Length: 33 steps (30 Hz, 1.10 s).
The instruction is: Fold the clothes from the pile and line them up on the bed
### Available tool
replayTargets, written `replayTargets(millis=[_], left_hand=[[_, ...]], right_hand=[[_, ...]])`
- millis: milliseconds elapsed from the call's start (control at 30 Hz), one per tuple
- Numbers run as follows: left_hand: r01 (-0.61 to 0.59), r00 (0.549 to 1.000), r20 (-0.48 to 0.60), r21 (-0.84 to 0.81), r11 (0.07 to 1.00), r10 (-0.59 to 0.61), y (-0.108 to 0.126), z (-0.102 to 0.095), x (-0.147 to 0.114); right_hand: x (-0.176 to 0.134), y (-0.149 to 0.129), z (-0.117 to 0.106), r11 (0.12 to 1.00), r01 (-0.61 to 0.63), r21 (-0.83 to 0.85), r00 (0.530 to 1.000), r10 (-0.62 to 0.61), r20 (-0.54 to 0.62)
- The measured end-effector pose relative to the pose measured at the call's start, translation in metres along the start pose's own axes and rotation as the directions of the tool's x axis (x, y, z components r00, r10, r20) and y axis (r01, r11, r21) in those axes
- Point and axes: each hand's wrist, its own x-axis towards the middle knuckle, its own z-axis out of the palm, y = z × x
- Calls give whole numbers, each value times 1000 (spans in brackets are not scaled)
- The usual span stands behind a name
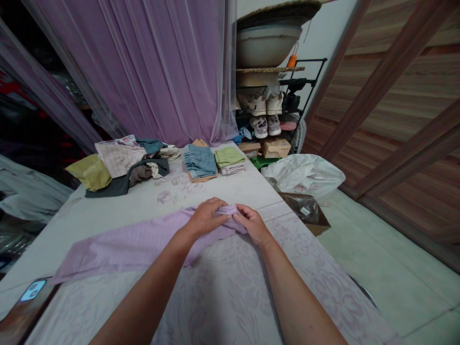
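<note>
A pair of light purple striped trousers point(136, 242) lies lengthwise across the bed, one leg over the other as far as I can see. At its right end is the gathered waistband. My left hand point(208, 215) pinches the waistband from the left, thumb and fingers closed on the cloth. From the other side my right hand point(251, 224) grips the same edge, its thumb close to the left one. The leg ends reach toward the bed's left edge, flat on the sheet.
Folded blue denim shorts point(200, 161) and a folded green garment point(229, 156) lie in stacks at the back. Left of them is a loose clothes pile point(122, 160). A phone point(30, 302) rests front left. Beyond the right edge stand a cardboard box point(318, 220) and a shoe rack point(305, 81).
</note>
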Motion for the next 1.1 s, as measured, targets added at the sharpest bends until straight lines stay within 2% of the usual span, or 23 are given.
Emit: replayTargets(millis=[100, 200, 367, 500, 567, 700, 933, 1000, 1100], left_hand=[[14, 1000, 1, -142, 990, -14, -3, 3, 1], [43, 998, -30, -196, 980, -50, -6, 8, 3], [41, 995, -89, -120, 992, -52, -14, 9, 6], [114, 985, -125, -24, 993, -116, -21, 2, 0], [81, 984, -159, 7, 997, -79, -22, 0, -5], [-46, 980, -185, 123, 991, 68, -17, 0, -16], [-10, 954, -290, 236, 972, 81, -5, 9, -16], [-17, 959, -271, 221, 975, 79, -1, 9, -15], [15, 985, -171, 153, 988, 12, 2, 7, -12]], right_hand=[[1, 1, -1, 999, 37, -34, 999, -37, -24], [1, 2, 0, 988, 92, -123, 995, -97, -38], [0, 2, 4, 945, 173, -277, 978, -198, -66], [1, 0, 5, 946, 191, -262, 973, -218, -78], [1, -1, 4, 952, 182, -244, 975, -207, -80], [0, -1, 4, 959, 165, -228, 977, -190, -93], [0, 2, 4, 957, 170, -236, 976, -197, -93], [0, 2, 4, 956, 175, -233, 974, -203, -98], [0, 1, 4, 956, 174, -236, 976, -200, -88]])
